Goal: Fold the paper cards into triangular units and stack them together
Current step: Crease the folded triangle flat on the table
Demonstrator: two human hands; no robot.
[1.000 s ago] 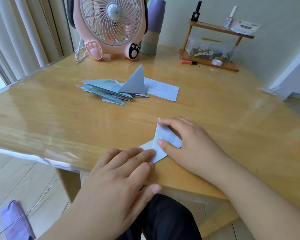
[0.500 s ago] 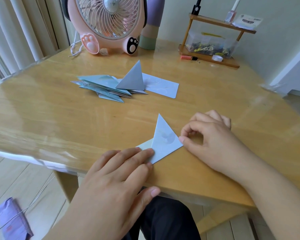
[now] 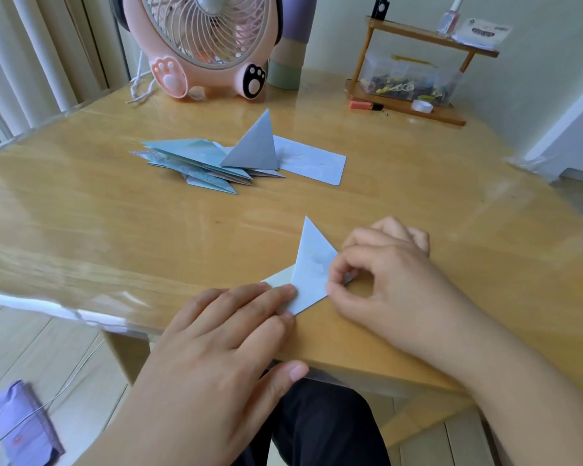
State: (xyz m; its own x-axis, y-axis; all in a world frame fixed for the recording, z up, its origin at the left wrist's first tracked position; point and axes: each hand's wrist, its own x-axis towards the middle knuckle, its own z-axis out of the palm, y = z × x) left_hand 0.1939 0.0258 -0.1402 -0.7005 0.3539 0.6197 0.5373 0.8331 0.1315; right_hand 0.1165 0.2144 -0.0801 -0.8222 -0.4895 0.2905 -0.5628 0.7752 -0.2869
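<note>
A pale blue paper card (image 3: 312, 264), partly folded into a pointed triangle, lies near the table's front edge. My left hand (image 3: 223, 351) lies flat with straight fingers pressing the card's left end down. My right hand (image 3: 384, 280) has its thumb and forefinger curled onto the card's right corner, pinching it. Farther back on the table sits a pile of folded triangular units (image 3: 199, 159), with one grey-blue triangle (image 3: 254, 148) standing upright on it. A flat unfolded card (image 3: 312, 163) lies just to the right of the pile.
A pink fan (image 3: 209, 42) and a purple-green bottle (image 3: 290, 45) stand at the back of the wooden table (image 3: 115, 223). A small wooden shelf (image 3: 414, 65) with a clear box and bottles is at back right. A purple pouch (image 3: 24, 422) lies on the floor.
My right hand lifted off the folded flap, pulled back to the right, then curled its thumb and forefinger onto the card's right corner. My left hand stayed pressing the card.
</note>
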